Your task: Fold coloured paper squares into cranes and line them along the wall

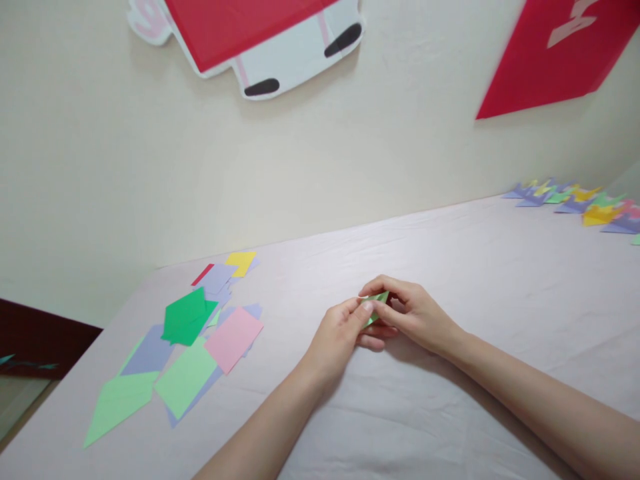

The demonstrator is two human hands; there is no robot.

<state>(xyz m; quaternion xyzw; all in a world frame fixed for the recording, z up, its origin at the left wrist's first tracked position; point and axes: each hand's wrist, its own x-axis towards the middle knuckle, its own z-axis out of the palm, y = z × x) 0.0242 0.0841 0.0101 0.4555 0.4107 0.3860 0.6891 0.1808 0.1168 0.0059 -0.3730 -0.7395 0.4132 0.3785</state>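
Between my two hands is a small folded piece of light green paper [373, 319], partly covered by fingers. My left hand [345, 327] grips it from the left, thumb on top and fingers beneath. From the right, my right hand [413, 313] pinches the paper's edge, its index finger reaching over the far side and its thumb near the middle. Both hands are close together, low over the pale cloth of the table [320, 267]. The exact shape of the fold is hidden by the fingers.
Loose paper sheets lie to the left: light green [183, 380], pink [234, 339], dark green [185, 317], purple [149, 352] and yellow [242, 263]. Several folded paper figures [575, 200] stand at the far right. A wall [300, 167] with red decorations [555, 60] rises behind the table.
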